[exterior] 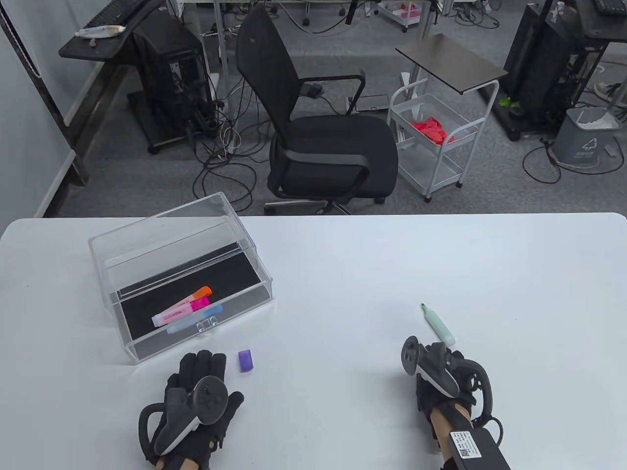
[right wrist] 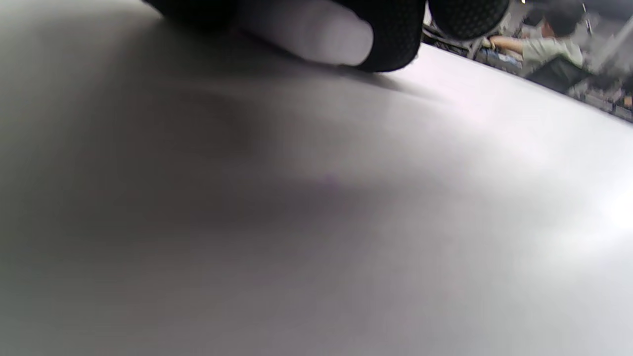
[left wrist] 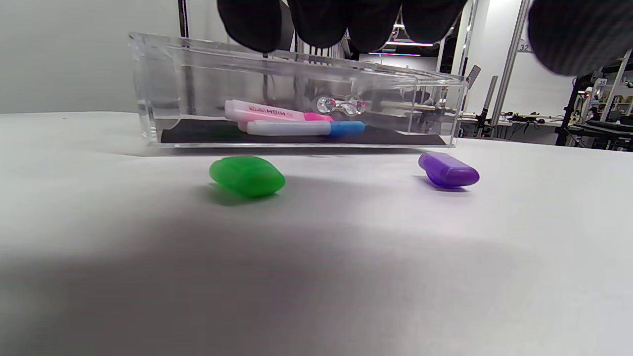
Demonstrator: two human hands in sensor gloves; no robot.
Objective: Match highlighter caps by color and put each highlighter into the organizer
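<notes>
Item: green marker (exterior: pixel 437 325), uncapped, far right of the organizer (exterior: pixel 181 274); your right hand (exterior: pixel 441 367) grips its tail.
Item: green cap (left wrist: pixel 246 176), just before the organizer, under your left hand (exterior: pixel 196 391), fingers (left wrist: pixel 316 20) straight, holding nothing.
Advice: pinch the cap, square it to the tip, press home.

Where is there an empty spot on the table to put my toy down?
The big bare patch lies in the middle of the white table, between the clear organizer and the green highlighter. The far right side is bare too. It is crowded near the left hand, where the purple cap and green cap lie before the organizer.
</notes>
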